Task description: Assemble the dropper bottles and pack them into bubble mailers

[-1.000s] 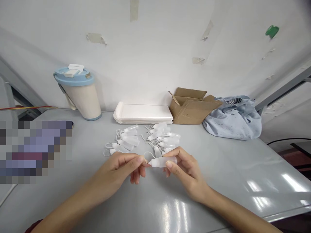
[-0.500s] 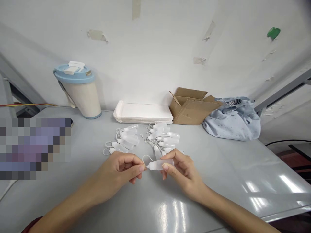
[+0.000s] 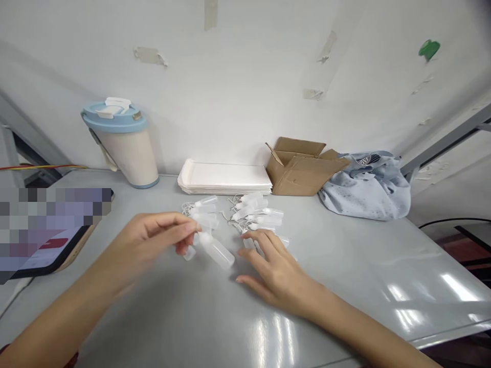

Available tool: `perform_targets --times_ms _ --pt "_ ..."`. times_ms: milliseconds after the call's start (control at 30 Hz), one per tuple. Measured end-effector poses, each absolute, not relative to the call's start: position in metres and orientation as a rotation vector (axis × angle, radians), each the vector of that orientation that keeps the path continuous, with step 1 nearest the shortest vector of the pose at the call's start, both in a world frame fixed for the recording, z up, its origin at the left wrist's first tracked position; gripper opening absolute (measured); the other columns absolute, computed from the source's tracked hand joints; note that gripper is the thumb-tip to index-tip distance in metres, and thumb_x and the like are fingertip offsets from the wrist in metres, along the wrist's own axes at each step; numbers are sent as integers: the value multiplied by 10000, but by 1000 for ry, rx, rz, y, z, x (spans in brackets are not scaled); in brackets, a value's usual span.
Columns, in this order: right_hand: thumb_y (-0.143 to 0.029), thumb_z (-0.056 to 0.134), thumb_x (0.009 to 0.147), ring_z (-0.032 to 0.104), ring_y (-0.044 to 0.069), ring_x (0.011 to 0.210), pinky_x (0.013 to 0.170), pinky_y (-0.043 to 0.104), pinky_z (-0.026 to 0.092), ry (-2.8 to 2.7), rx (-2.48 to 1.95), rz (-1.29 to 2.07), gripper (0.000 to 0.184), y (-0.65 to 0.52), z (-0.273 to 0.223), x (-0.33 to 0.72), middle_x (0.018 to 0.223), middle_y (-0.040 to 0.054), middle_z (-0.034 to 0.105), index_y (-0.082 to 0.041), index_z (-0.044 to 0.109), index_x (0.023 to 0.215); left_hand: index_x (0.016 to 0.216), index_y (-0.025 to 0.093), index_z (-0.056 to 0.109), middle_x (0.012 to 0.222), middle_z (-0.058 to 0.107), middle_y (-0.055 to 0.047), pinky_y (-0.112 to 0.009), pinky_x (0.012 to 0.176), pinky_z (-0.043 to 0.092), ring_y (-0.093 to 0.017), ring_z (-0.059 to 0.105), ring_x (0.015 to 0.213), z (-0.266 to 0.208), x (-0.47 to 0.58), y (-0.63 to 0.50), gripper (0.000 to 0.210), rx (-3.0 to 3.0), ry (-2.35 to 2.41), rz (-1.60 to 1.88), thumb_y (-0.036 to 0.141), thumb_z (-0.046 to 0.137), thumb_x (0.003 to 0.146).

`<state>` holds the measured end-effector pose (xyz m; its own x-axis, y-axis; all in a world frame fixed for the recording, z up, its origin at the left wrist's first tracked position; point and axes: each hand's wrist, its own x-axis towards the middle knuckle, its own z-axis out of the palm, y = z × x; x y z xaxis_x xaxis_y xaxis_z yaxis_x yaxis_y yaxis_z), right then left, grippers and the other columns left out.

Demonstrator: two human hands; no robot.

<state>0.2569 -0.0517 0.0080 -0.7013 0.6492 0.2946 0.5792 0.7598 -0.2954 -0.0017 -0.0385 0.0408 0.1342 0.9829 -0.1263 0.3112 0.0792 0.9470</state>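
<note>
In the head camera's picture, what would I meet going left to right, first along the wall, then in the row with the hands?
Back: lidded cup, flat white stack, open cardboard box, bluish cloth bundle. Front: phone, left hand, held bottle, right hand.

The cardboard box point(image 3: 303, 174) is brown; left of it, a white stack point(image 3: 226, 176) and cream tumbler point(image 3: 132, 158); front-left, translucent whitish bottles point(image 3: 264, 220); right, dark-speckled pale-blue cloth point(image 3: 364, 194); beneath, grey counter point(image 3: 360, 271).
</note>
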Motion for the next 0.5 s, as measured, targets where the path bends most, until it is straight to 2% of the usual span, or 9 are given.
perform_targets --times_ms 200,367,500 --pt "-497 507 920 465 325 1089 861 472 458 -2688 -999 11 384 -50 5 257 1157 175 545 -166 627 1071 661 179 629 638 584 25 -208 636 414 -129 508 650 44 -12 -26 272 1391 1612 853 421 617 785" --pt "-448 511 933 492 326 1019 799 456 442 -2686 -1077 -148 332 -49 2 257 1082 174 564 -168 626 1068 643 161 644 538 578 46 -174 530 382 -118 526 565 37 -11 -20 265 1523 1829 683 357 539 786" --pt "-436 521 930 503 316 964 779 457 429 -2719 -1099 -226 298 -48 -2 257 1009 146 581 -186 621 1059 612 170 650 484 557 70 -171 484 325 -111 493 519 33 -10 -20 270 1600 1960 666 371 554 764"
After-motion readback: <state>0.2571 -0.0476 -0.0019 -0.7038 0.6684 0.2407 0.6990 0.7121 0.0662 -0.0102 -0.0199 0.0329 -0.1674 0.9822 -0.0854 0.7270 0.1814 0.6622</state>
